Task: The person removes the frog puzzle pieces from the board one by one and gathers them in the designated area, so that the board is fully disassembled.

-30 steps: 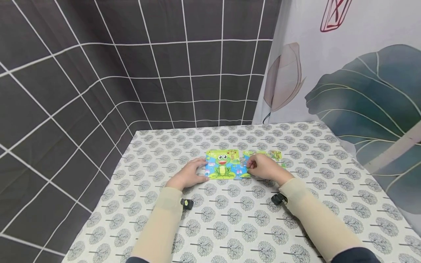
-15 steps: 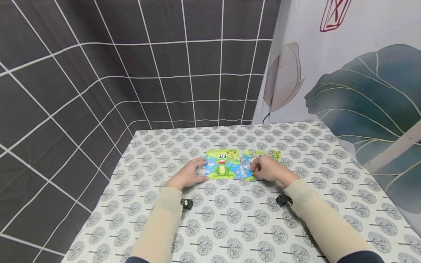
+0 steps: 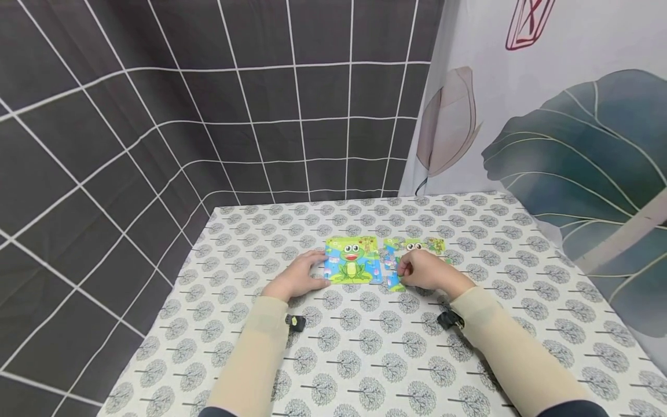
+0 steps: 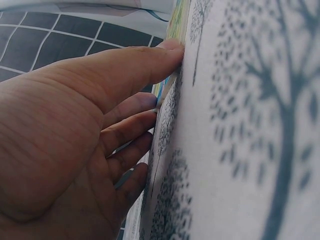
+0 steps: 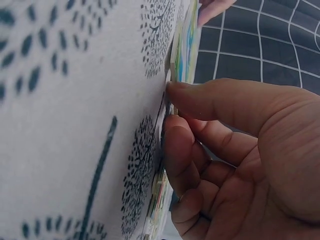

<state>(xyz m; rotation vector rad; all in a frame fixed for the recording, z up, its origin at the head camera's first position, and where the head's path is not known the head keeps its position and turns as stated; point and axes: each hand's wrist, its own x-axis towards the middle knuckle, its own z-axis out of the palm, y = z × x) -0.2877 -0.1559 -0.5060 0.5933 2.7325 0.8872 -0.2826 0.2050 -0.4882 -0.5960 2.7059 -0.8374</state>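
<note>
A square frog picture (image 3: 352, 262), green and blue, lies flat on the table. My left hand (image 3: 298, 277) rests at its left edge, thumb at the near corner and fingers spread along the side; in the left wrist view the thumb (image 4: 170, 52) touches the edge. To the right lies a second frog picture, a jigsaw puzzle (image 3: 436, 245) whose frog eyes show above my right hand (image 3: 427, 270). That hand pinches a blue and green puzzle piece (image 3: 394, 282) between thumb and index finger, at the puzzle's near left corner. The hand hides much of the puzzle.
The table (image 3: 359, 359) wears a white cloth printed with grey trees. A dark gridded curtain (image 3: 271, 98) hangs behind and to the left, and a white curtain (image 3: 490, 133) with leaf prints at the right. A small black camera (image 3: 450, 318) sits on the right wrist.
My right hand has moved slightly right, away from the frog picture, drawing the puzzle piece with it and then a little toward me. The left hand stays at the picture's edge.
</note>
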